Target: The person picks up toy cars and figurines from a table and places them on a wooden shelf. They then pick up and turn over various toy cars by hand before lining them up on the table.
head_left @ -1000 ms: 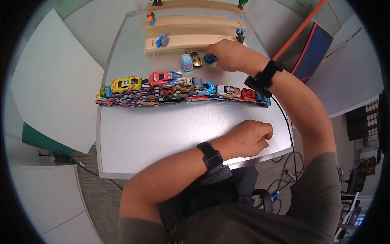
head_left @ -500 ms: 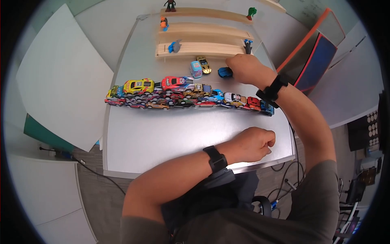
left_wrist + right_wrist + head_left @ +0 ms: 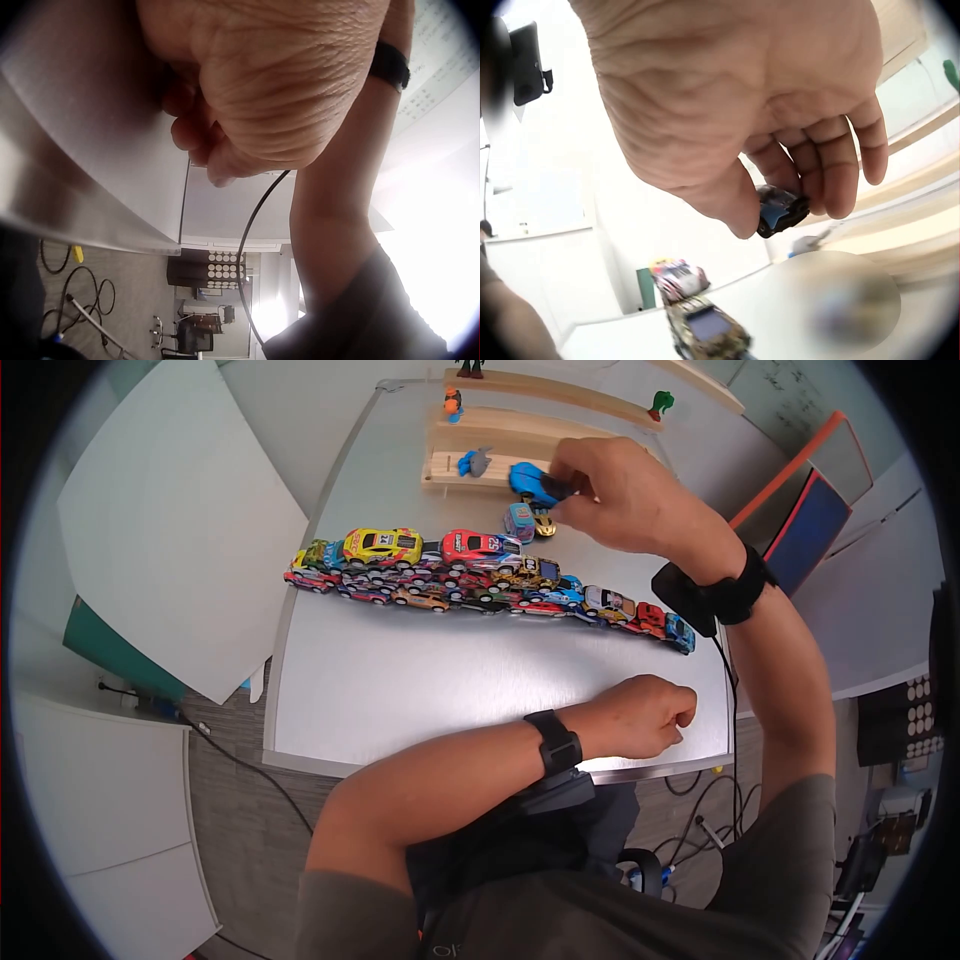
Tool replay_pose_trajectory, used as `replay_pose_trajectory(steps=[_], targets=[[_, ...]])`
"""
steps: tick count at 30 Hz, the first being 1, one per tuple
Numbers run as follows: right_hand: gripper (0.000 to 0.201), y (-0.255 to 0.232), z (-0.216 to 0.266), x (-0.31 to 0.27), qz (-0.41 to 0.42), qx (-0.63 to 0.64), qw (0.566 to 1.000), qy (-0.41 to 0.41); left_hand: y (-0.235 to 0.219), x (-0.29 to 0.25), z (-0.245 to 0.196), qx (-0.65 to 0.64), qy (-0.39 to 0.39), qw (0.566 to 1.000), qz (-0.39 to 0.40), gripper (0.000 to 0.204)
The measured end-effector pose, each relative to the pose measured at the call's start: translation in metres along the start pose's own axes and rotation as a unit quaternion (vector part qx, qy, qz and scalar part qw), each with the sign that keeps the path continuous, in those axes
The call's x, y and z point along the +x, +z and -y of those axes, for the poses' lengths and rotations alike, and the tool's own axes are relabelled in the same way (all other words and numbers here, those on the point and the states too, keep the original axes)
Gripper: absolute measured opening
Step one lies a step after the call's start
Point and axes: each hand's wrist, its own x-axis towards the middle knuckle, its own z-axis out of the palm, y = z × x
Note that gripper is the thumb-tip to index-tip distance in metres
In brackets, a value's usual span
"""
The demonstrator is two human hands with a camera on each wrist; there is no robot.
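My right hand (image 3: pixel 625 490) pinches a blue toy car (image 3: pixel 532 483) between thumb and fingers, above the far half of the table. In the right wrist view the car (image 3: pixel 780 212) shows only its end beyond the thumb. Beneath it in the head view stand a light-blue-and-pink toy vehicle (image 3: pixel 519 522) and a gold toy car (image 3: pixel 543 525), partly covered. A long stacked row of toy cars (image 3: pixel 480 595) crosses the table, a yellow car (image 3: pixel 383 547) and a red car (image 3: pixel 482 550) on top. My left hand (image 3: pixel 635 717) rests at the near edge, loosely curled, holding nothing.
Wooden planks (image 3: pixel 500 420) span the far end, with small figures such as a blue-and-grey one (image 3: pixel 474 462) on them. An orange-framed panel (image 3: pixel 810 525) stands at the right. A black cable (image 3: pixel 733 690) runs down past the table's right edge.
My right hand has lifted the blue car from the tabletop beside the gold car and now carries it over the small vehicles. The head view has shifted; my left hand stays at the near edge.
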Motion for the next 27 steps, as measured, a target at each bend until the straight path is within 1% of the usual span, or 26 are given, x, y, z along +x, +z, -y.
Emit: replay_pose_trajectory(steps=[1,3,4,6,7,9,13,15,22,24,27], targets=[[0.024,-0.001,0.012,0.002,0.000,0.001,1.000,-0.001,0.000,0.000,0.000,0.001,0.002,1.000,-0.003,0.018],[0.023,0.001,0.035,0.006,0.005,0.030,0.999,-0.045,0.000,0.000,0.000,0.003,0.003,1.000,-0.006,0.017],[0.023,0.002,0.044,0.007,0.005,0.031,0.998,-0.046,0.000,0.000,-0.001,0.006,0.005,1.000,-0.008,0.016],[0.022,0.005,0.058,0.011,0.010,-0.011,0.995,-0.095,-0.001,0.000,-0.002,0.008,-0.003,1.000,-0.005,0.016],[0.022,0.009,0.060,0.013,0.011,-0.011,0.995,-0.096,-0.001,0.000,-0.002,0.010,-0.009,1.000,0.000,0.015],[0.022,0.016,0.063,0.017,-0.007,-0.044,0.992,-0.115,0.000,0.001,-0.001,0.015,-0.009,1.000,-0.001,0.015],[0.024,0.021,0.068,0.021,-0.001,-0.047,0.993,-0.104,0.001,0.001,0.000,0.020,-0.014,1.000,-0.002,0.015],[0.019,0.026,0.066,0.022,-0.028,-0.037,0.991,-0.128,0.000,0.001,-0.002,0.023,-0.019,1.000,0.001,0.015],[0.019,0.028,0.066,0.021,-0.014,-0.033,0.993,-0.116,0.003,0.002,0.001,0.029,-0.015,0.999,-0.006,0.014],[0.018,0.031,0.065,0.020,-0.027,-0.037,0.990,-0.131,0.003,0.002,0.001,0.031,-0.012,0.999,-0.007,0.014],[0.019,0.032,0.064,0.020,-0.020,-0.040,0.990,-0.132,0.003,0.002,0.000,0.032,-0.010,0.999,-0.008,0.014]])
